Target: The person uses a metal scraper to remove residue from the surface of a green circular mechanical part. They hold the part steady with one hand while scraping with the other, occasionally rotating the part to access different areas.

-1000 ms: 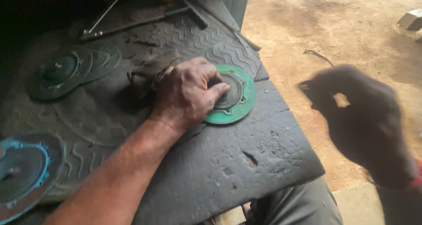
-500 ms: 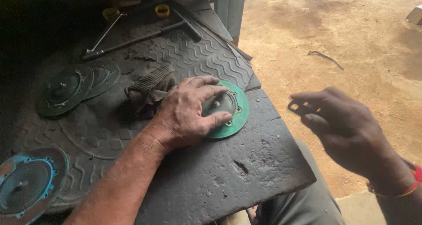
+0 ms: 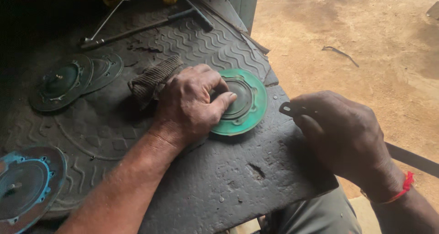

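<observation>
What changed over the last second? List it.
The right hand came down from the air to the mat's edge, keeping hold of a small dark tool, its tip now nearer the green disc. The left hand stayed pressed on that disc; the rag and other discs did not move.

My left hand (image 3: 192, 103) presses a round green metal disc with dark rubber centre (image 3: 249, 108), flat mid-frame; my right hand (image 3: 340, 135) pinches a small dark metal tool (image 3: 288, 108).
</observation>
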